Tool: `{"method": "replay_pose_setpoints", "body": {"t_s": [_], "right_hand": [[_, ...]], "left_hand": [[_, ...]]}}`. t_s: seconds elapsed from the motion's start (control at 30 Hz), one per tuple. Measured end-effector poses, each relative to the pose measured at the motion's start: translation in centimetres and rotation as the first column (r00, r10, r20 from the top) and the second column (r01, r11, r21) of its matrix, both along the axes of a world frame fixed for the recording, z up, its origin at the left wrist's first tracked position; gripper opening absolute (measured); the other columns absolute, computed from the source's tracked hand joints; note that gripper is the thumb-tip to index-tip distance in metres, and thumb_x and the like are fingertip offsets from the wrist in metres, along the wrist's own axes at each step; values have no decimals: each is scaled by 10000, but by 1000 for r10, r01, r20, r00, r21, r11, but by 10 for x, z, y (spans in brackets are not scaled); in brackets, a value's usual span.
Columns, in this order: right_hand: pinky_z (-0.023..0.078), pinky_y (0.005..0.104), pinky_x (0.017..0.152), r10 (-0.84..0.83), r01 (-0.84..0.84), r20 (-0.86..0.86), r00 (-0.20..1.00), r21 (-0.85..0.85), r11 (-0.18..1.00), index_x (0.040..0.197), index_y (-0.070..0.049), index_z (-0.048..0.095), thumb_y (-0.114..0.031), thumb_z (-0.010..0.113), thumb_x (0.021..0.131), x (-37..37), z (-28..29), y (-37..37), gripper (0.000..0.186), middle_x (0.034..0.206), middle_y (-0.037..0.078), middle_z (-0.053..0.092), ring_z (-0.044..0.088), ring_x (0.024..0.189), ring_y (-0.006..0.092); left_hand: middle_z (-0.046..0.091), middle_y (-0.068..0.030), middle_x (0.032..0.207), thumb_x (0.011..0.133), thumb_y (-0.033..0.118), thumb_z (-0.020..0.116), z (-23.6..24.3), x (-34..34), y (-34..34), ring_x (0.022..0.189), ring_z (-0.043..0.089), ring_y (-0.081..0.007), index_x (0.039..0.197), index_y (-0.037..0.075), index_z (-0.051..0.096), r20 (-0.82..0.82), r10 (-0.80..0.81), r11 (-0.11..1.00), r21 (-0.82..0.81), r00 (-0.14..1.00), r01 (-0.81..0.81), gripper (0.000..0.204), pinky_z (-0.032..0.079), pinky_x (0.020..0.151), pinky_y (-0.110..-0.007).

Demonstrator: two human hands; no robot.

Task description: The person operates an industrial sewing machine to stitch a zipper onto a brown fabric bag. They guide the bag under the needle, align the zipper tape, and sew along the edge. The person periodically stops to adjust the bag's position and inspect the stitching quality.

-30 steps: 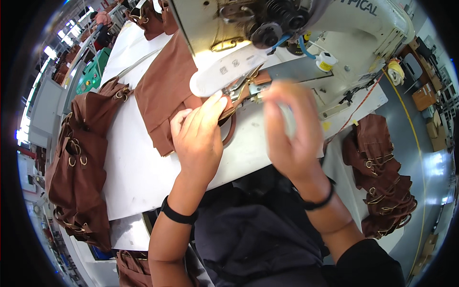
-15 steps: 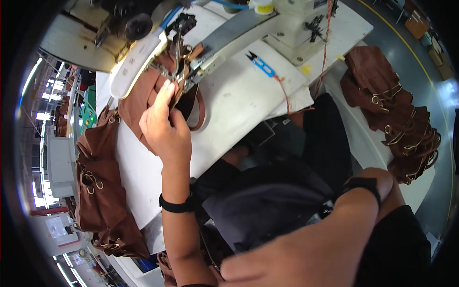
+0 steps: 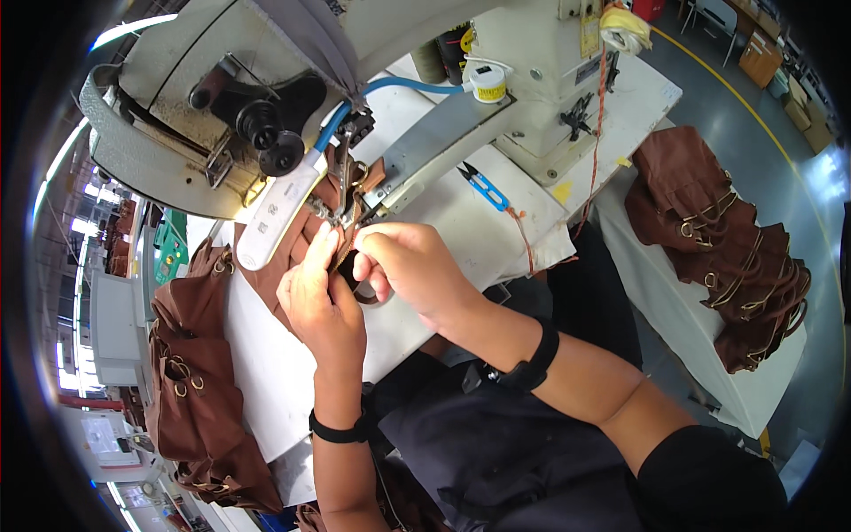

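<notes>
My left hand (image 3: pixel 324 306) lies on a brown bag (image 3: pixel 263 277), fingers stretched out and pressing rather than clenched. My right hand (image 3: pixel 412 266) is just beside it, curled in with thumb against forefinger; whether it pinches anything, I cannot tell. The bag lies on the white table (image 3: pixel 266 377), partly under the sewing machine (image 3: pixel 168 115). It looks soft and floppy, probably light, and not fragile; the edge along the zip (image 3: pixel 339 252) seems firmer and the best place to take hold. The machine's head and a long white lamp (image 3: pixel 277 217) overhang the bag, crowding my fingertips. Blue snips (image 3: pixel 487 189) lie to the right, near a white jar (image 3: pixel 488 85). More brown bags are heaped at the left (image 3: pixel 195 363) and on the far right (image 3: pixel 681 186).
</notes>
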State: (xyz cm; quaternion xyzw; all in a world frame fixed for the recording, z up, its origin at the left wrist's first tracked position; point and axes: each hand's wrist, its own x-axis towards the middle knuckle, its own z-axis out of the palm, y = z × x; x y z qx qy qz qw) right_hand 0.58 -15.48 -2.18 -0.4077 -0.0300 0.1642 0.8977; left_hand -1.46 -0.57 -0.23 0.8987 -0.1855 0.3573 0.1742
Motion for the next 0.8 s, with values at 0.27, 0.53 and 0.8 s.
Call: {"method": "replay_pose_setpoints", "body": {"t_s": [0.27,0.53,0.8], "right_hand": [[413,199,527,-265,266,-33,964,10,964,954,-10,702,-154,691,979,-1,10,3,147,746,2,647,530,587,38],[439,206,536,-166,177,107,980,-97,979,954,-8,695,-161,665,1004,3,3,0,163,764,27,691,569,591,43],[459,214,557,-112,114,66,992,-32,993,923,-9,693,-163,671,1010,6,6,0,178,767,37,696,567,587,51]], "left_hand": [[728,-77,1275,795,-135,605,5,-2,-5,1084,682,-216,1250,71,709,-16,-7,999,33,1000,7,510,437,995,-379],[733,-66,1272,806,-113,621,2,-1,0,1154,688,-195,1282,78,706,12,5,997,76,1000,-6,519,417,1019,-377],[750,-65,1226,814,-100,648,1,-3,1,1157,694,-203,1230,75,729,-4,1,999,35,1000,-1,459,425,1008,-377]]}}
